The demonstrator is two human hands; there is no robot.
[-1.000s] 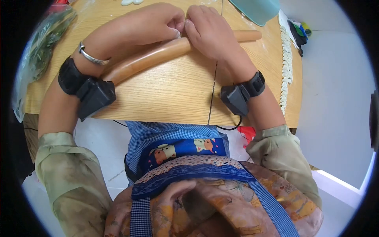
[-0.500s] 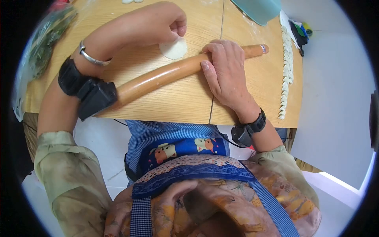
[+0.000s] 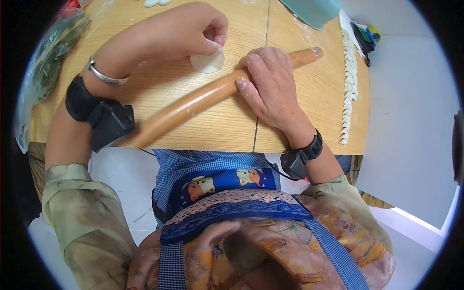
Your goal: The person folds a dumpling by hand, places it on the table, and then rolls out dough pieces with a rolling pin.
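Observation:
My left hand (image 3: 208, 31) pinches the far edge of a small round dough wrapper (image 3: 208, 63) lying on the wooden table; its fingers are closed. A long wooden rolling pin (image 3: 193, 101) slants across the tabletop just below the wrapper. Over its upper right part my right hand (image 3: 272, 87) is closed, the thumb on the near side and floury fingers across the wood. The pin's lower left end lies near the black device on my left wrist.
Along the table's (image 3: 309, 111) right side runs a row of small cut dough pieces (image 3: 349, 87). A teal container (image 3: 316, 12) stands at the back. Plastic bags with greens (image 3: 55, 63) lie at the left edge. A few white pieces (image 3: 157, 2) sit at the far edge.
The rolling pin and my right hand have shifted slightly left. My left wrist has also drifted a little left, and the wrapper has moved slightly left with its edge still pinched.

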